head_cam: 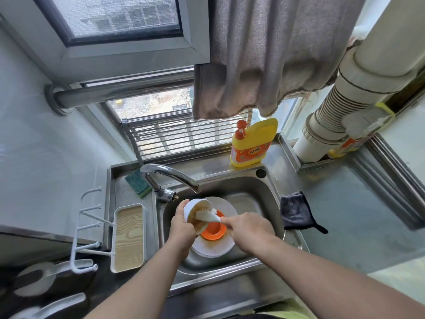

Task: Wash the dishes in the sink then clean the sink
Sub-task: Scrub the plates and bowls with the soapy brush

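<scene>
Head camera puts the white bowl [196, 215] right where I want it: tipped on its side above the sink [259, 192], its brown-smeared inside turned toward my right. My left hand [181, 226] has its fingers wrapped around the bowl's outer wall and clamps it from the left side. My right hand [249, 227] is curled tight around the handle of a white dish brush [207, 215], whose bristles are pushed into the bowl's mouth against the soiled inner surface. Directly below the bowl I see a small orange dish [212, 231] sitting on a white plate [213, 247], and the plate carries brown residue around the dish; both lie on the floor of the steel basin. Just above my left hand, the curved faucet [170, 174] arches from the left rim with its spout over the basin; whether water is running I cannot tell. Behind the faucet a green-and-yellow sponge [136, 183] lies on the steel ledge. On the back ledge, right of centre, stands a yellow detergent bottle [251, 143] with a red pump. A dark cloth [296, 211] lies draped on the counter just beside the sink's right rim. To the left of the sink is a white tray with a wood-grain base [128, 238].
</scene>
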The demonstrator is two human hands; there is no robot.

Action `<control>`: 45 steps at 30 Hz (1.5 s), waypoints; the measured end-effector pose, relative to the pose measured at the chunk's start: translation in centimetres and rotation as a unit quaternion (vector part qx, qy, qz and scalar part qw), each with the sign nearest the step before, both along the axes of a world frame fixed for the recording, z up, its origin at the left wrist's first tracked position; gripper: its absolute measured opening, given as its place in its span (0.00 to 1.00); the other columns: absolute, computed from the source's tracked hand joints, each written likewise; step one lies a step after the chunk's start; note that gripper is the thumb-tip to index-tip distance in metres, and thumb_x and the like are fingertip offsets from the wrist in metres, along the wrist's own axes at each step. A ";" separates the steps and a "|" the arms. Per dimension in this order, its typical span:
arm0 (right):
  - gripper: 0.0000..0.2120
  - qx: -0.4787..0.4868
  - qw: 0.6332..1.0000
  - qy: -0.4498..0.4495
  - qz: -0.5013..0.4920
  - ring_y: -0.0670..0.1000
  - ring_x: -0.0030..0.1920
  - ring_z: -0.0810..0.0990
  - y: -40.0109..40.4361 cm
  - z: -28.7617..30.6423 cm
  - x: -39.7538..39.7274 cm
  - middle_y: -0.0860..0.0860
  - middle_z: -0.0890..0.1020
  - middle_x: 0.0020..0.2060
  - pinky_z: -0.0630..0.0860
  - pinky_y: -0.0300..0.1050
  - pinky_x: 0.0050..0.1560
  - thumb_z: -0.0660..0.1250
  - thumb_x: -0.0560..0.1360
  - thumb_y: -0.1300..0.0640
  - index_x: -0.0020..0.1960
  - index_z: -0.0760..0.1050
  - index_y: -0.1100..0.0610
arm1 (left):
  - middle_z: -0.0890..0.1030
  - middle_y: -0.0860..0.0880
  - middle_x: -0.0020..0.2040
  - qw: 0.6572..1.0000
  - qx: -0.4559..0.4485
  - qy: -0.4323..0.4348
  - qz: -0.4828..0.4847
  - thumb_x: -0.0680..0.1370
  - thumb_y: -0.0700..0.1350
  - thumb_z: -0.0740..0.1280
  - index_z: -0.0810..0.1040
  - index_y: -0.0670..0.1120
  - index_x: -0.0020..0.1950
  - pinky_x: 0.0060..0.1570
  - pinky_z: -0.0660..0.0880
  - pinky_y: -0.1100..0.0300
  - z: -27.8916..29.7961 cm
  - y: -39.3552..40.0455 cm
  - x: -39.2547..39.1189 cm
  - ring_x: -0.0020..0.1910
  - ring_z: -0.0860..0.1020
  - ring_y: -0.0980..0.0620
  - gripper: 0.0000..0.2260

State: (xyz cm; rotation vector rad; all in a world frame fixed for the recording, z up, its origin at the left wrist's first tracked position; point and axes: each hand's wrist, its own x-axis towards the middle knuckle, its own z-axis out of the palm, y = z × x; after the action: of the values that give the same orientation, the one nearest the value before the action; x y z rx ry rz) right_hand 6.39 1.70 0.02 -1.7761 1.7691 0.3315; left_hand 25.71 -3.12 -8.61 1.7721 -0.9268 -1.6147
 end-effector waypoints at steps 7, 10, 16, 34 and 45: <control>0.18 0.041 0.988 -0.114 -0.092 0.56 0.64 0.80 1.6 -0.3 2.1 0.47 0.81 0.66 0.79 0.52 0.60 0.57 0.84 0.42 0.72 0.71 0.32 | 0.84 0.41 0.57 0.998 0.036 -0.014 0.059 0.68 0.32 0.67 0.79 0.56 0.63 0.46 0.85 0.40 -2.0 -0.8 0.4 0.53 0.85 0.38 0.27; 0.18 0.026 0.997 -0.071 -0.034 0.57 0.64 0.80 0.9 -0.4 0.5 0.47 0.81 0.66 0.78 0.49 0.59 0.57 0.85 0.44 0.73 0.70 0.32 | 0.83 0.40 0.56 0.996 0.036 -0.021 0.073 0.71 0.28 0.61 0.79 0.51 0.61 0.47 0.85 0.39 -1.3 -0.4 0.0 0.54 0.84 0.38 0.26; 0.25 -0.009 1.000 0.018 0.003 0.61 0.57 0.82 0.7 0.3 0.9 0.54 0.82 0.58 0.78 0.52 0.50 0.56 0.84 0.54 0.77 0.62 0.32 | 0.85 0.46 0.55 0.997 0.054 -0.020 0.043 0.68 0.31 0.67 0.79 0.54 0.66 0.53 0.85 0.41 -0.1 -0.4 -0.6 0.54 0.84 0.43 0.30; 0.20 0.024 0.999 -0.028 -0.006 0.57 0.59 0.82 -0.4 -0.5 -0.2 0.48 0.83 0.61 0.78 0.48 0.52 0.58 0.85 0.51 0.72 0.71 0.33 | 0.75 0.42 0.59 0.992 0.101 -0.022 0.076 0.77 0.28 0.64 0.68 0.49 0.66 0.51 0.84 0.41 1.1 0.0 -1.4 0.58 0.78 0.40 0.22; 0.17 0.031 0.993 -0.098 -0.049 0.54 0.64 0.80 -0.6 -1.4 -0.9 0.46 0.81 0.66 0.78 0.50 0.62 0.60 0.85 0.45 0.73 0.73 0.35 | 0.76 0.52 0.55 0.992 0.020 -0.114 0.044 0.73 0.28 0.62 0.69 0.68 0.63 0.50 0.85 0.41 1.9 0.2 -1.5 0.52 0.78 0.45 0.34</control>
State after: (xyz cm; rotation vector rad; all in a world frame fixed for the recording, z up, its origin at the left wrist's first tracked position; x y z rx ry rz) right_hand 5.51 1.14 -1.34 -1.6124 1.6814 0.1639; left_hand 24.19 -2.94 -6.75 2.0281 -0.9075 -1.4059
